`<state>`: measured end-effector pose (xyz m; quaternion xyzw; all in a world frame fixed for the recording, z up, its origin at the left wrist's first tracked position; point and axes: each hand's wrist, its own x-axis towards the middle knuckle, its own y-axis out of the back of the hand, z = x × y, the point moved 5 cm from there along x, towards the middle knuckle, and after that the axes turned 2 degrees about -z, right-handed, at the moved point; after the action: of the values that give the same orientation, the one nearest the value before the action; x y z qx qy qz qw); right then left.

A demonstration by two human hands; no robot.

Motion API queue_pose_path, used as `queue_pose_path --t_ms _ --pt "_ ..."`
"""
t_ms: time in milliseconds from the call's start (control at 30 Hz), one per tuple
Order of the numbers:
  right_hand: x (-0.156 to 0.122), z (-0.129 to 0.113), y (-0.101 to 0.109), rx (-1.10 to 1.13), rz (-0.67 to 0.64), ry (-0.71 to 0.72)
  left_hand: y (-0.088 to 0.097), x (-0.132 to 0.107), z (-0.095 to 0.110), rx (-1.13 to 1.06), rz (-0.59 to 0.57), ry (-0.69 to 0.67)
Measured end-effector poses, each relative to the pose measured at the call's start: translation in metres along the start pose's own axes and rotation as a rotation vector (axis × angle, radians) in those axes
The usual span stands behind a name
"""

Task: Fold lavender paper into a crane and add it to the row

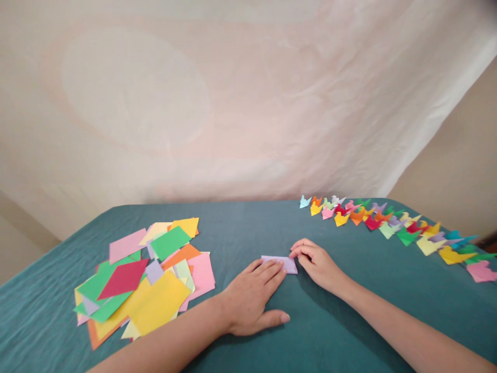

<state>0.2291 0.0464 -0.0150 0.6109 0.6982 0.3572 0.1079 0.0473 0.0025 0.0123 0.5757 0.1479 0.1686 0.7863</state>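
A small folded lilac paper (286,263) lies on the teal tablecloth (240,228) in front of me. My left hand (254,298) rests flat, fingers stretched out, its fingertips pressing down the paper's left part. My right hand (316,261) has its fingers curled together, the tips pinching or pressing the paper's right edge.
A loose heap of coloured paper sheets (143,272) lies at the left of the table. A long row of several folded paper birds (392,223) runs along the far right edge. A pale cloth backdrop (233,103) hangs behind the table.
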Motion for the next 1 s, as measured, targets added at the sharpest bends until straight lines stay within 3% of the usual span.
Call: queue_pose_path --t_ms 500,1000 --pt "-0.011 -0.026 -0.003 -0.179 -0.005 0.201 0.000 0.000 0.000 0.014 0.016 -0.013" --pt "-0.011 -0.031 -0.003 -0.223 0.001 0.183 0.001 0.000 0.000 -0.006 0.022 -0.026"
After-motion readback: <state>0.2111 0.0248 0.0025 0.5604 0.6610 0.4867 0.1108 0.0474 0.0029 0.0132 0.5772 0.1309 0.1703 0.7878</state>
